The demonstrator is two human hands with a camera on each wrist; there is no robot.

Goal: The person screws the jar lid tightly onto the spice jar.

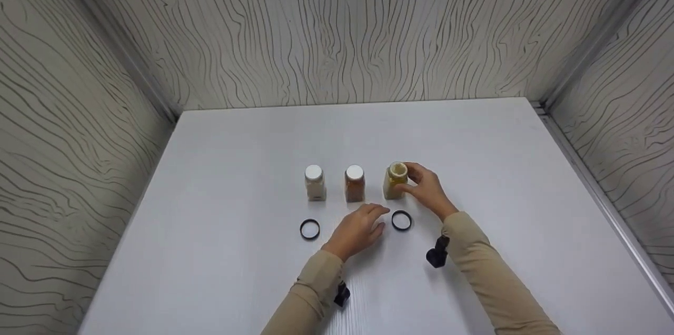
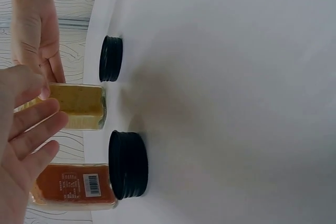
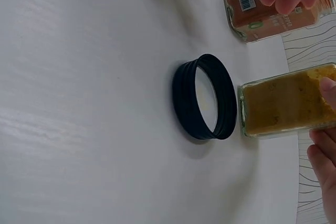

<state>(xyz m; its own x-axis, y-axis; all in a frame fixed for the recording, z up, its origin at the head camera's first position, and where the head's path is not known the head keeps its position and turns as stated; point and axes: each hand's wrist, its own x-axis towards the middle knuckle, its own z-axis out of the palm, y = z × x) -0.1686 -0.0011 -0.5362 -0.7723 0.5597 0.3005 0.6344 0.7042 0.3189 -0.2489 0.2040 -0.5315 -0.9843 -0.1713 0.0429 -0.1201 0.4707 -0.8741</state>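
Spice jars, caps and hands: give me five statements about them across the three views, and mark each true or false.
1. The right hand holds the glass jar of yellow spice. True.
2. The glass jar of orange-red spice carries a barcode. True.
3. The glass jar of orange-red spice stands at the left end of the row in the head view. False: the glass jar of pale spice does.
4. The left hand holds no jar. True.
5. Both black caps are screwed onto jars. False: they lie on the white table.
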